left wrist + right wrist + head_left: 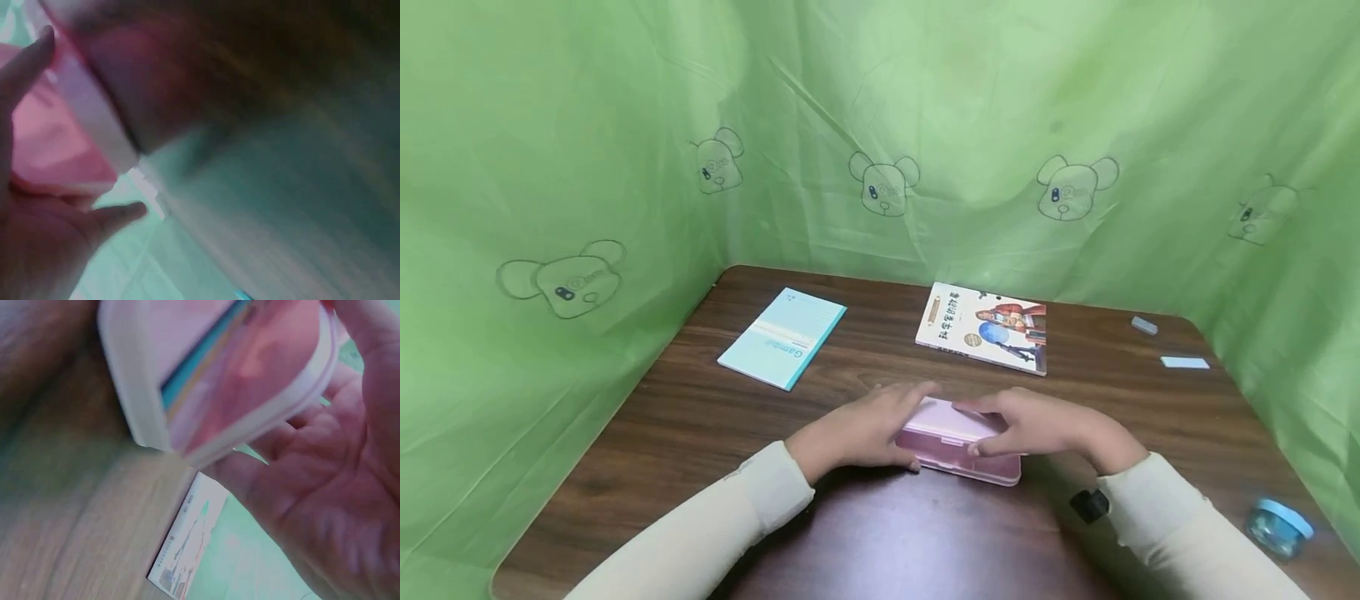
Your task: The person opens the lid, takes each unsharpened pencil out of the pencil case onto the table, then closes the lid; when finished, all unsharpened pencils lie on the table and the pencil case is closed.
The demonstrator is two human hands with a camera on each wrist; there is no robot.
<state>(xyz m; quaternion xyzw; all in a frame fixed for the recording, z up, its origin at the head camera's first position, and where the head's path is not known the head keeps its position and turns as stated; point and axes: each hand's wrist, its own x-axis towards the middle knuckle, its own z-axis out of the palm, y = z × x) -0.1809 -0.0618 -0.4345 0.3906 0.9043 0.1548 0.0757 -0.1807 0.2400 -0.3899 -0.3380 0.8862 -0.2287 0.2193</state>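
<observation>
hands (951, 429) | grip pink case (958, 437) | coloured items inside

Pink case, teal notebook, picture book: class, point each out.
pink case (951, 433), head view, lid between the hands
teal notebook (782, 337), head view, cover middle
picture book (983, 327), head view, cover middle

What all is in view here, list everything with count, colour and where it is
pink case: one, pink, near middle of the table, held between both hands
notebook: one, light blue, far left
picture book: one, white cover with colour picture, far middle
eraser: one, grey, far right
small flat piece: one, pale blue-white, right
round container: one, blue, near right edge
table: one, dark brown wood
cloth backdrop: green, bear outlines, around the table
left hand: grips the case's left end
right hand: grips its right end
</observation>
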